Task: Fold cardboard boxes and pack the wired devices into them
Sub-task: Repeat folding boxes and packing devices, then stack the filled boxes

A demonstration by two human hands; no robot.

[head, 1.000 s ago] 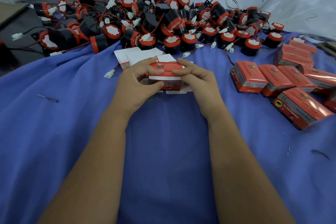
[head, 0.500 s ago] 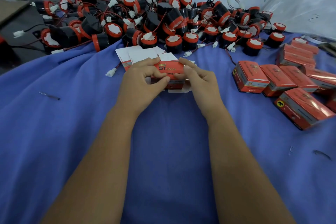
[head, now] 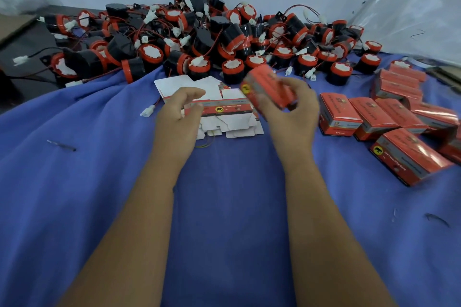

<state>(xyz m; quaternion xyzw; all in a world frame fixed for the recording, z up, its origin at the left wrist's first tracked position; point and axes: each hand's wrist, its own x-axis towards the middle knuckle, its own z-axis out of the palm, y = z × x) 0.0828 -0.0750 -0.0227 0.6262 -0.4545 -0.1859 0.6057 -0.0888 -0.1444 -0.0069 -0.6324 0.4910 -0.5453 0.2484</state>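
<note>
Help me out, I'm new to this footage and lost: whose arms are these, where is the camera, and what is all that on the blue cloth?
There is no machine here. A person wears a camera on the head, looking forward and down, so the two bare arms are their own. The right hand grips a closed red box, blurred by motion. The left hand holds nothing; its loosely curled fingers hover over the flat boxes, unfolded cardboard lying on the blue cloth. At the back is a pile of devices, black and red with thin wires and white plugs. On the right lie the packed boxes, already closed.
</note>
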